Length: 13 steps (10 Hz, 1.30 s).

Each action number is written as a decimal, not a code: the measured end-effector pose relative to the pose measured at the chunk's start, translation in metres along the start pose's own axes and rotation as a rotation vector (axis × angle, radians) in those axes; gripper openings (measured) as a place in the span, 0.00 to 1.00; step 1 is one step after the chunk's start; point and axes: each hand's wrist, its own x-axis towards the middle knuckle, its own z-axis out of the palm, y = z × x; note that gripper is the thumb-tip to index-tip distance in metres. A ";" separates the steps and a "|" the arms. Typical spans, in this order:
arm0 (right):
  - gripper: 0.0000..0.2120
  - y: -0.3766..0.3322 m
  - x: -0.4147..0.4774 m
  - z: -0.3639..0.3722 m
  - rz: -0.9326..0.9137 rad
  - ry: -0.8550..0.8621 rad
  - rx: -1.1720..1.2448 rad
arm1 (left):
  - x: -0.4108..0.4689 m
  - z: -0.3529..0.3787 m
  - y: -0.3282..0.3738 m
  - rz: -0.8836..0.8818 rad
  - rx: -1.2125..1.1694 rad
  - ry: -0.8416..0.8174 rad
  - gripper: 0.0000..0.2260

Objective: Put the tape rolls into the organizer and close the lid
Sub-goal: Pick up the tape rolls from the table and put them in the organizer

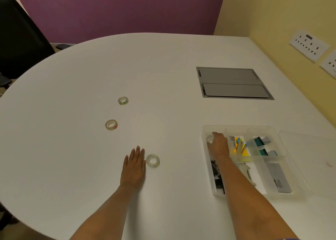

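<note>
From the head camera, a white rounded surface carries three loose tape rolls and a clear plastic organizer at the right. The left hand lies flat on the surface, palm down, fingers straight and close together, holding nothing. Just beside its right edge sits the nearest tape roll, lying flat; whether the hand touches it cannot be told. A second tape roll lies farther out to the left, and a third tape roll lies beyond that, both flat and well apart from the hands.

The right hand reaches into the far left compartment of the organizer, its fingers curled down over a fourth tape roll resting there; whether they grip it or merely touch it cannot be told. Other compartments hold black binder clips, yellow sticky notes, and a grey card. The clear lid lies open flat on the surface at the organizer's right side. A grey cable hatch is set into the surface farther back.
</note>
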 end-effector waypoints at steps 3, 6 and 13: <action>0.26 0.001 0.006 0.003 0.003 0.013 0.119 | 0.000 0.004 -0.001 -0.005 -0.008 0.019 0.22; 0.26 -0.001 0.007 0.002 0.128 0.024 0.232 | 0.000 0.004 -0.001 0.003 -0.017 0.023 0.22; 0.19 -0.076 -0.074 0.081 -0.510 -0.097 -0.025 | 0.001 0.005 -0.014 0.050 0.006 0.002 0.23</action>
